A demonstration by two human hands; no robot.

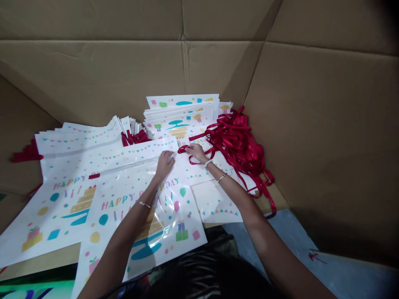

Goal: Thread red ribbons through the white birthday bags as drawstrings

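Note:
A white plastic birthday gift bag (118,232), printed with HAPPY BIRTHDAY, a cake and balloons, lies flat and glossy before me. A clear band crosses its upper part, with a short red ribbon end (94,176) at the band's left. My left hand (165,164) has its fingers curled on the bag near the band's right end; the fingertips are partly hidden. Just to the right, my right hand (196,152) pinches a looped red ribbon (183,149) close to the bag's right edge. Some of that ribbon hangs below the right hand.
A big tangle of red ribbons (238,139) lies at the right. Behind my hands is a stack of printed bags (179,118); more bags with red ribbon ends (71,145) lie at the left. Tall cardboard walls (124,74) enclose the back and sides.

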